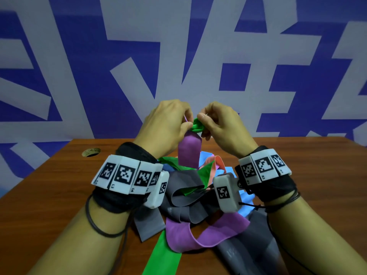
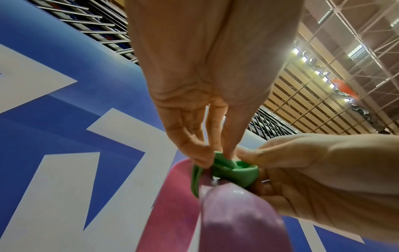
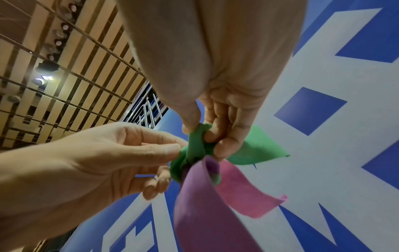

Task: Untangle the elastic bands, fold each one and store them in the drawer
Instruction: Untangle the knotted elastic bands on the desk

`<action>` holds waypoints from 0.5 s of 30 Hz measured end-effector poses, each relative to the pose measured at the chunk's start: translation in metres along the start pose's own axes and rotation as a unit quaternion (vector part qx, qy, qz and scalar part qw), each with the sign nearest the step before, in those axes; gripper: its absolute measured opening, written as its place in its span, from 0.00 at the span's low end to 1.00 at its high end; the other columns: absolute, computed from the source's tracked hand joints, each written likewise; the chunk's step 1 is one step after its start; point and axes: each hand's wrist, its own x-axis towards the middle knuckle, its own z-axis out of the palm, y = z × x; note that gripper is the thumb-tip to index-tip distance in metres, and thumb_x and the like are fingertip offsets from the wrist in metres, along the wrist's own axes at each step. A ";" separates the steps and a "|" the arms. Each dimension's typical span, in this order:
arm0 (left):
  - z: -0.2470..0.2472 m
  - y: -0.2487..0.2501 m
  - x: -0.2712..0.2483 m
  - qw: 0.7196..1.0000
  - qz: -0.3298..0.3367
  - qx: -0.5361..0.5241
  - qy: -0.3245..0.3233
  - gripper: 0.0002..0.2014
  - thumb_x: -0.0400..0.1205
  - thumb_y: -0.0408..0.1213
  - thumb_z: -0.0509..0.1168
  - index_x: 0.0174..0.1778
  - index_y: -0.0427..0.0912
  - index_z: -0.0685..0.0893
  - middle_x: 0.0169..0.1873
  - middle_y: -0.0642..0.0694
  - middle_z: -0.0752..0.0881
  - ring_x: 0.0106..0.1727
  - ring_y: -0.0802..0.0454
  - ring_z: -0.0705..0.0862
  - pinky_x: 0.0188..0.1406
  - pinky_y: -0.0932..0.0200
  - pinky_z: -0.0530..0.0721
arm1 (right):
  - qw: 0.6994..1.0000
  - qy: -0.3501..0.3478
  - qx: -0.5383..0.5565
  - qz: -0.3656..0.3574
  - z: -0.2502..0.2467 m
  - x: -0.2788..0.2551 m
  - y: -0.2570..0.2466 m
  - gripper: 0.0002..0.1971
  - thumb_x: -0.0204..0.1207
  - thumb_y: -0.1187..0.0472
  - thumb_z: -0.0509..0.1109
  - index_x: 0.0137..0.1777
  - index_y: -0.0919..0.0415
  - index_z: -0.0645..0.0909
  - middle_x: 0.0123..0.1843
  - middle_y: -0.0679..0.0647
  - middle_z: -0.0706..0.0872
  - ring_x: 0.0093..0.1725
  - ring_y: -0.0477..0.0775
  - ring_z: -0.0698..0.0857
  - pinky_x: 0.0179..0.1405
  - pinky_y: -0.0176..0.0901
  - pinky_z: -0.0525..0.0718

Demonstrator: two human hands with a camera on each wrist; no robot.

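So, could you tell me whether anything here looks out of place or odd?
Yes: the green band is knotted round the purple band, held up by the left hand and right hand. Below, the other bands lie in a tangled heap on the table.

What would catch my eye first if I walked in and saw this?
Probably the green knot, pinched from both sides by the left hand and the right hand, raised above the wooden table. A purple band hangs from it into a bright tangle of bands between the wrists. Behind, a blue and white wall fills the view.
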 end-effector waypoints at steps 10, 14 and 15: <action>0.000 0.007 -0.002 0.999 -0.034 -0.015 0.028 0.11 0.76 0.49 0.76 0.41 0.45 0.89 0.40 0.48 0.88 0.44 0.46 0.84 0.45 0.51 0.82 | 0.999 -0.021 0.049 0.007 0.005 0.002 0.000 0.13 0.81 0.53 0.72 0.53 0.64 0.82 0.37 0.59 0.89 0.36 0.55 0.89 0.41 0.54 0.88; 0.002 0.009 -0.003 0.998 -0.048 -0.037 0.012 0.08 0.76 0.39 0.76 0.32 0.46 0.85 0.27 0.51 0.83 0.38 0.44 0.86 0.44 0.48 0.86 | 0.993 -0.060 0.101 0.009 0.003 0.000 -0.003 0.07 0.80 0.66 0.71 0.57 0.62 0.84 0.41 0.65 0.85 0.45 0.66 0.89 0.49 0.53 0.88; 0.002 0.008 -0.003 0.997 -0.051 -0.052 0.009 0.09 0.76 0.39 0.76 0.32 0.45 0.85 0.25 0.52 0.82 0.36 0.44 0.86 0.44 0.47 0.87 | 0.992 -0.061 0.113 0.008 0.001 0.000 -0.003 0.08 0.80 0.69 0.70 0.57 0.62 0.85 0.43 0.69 0.85 0.46 0.68 0.88 0.51 0.55 0.88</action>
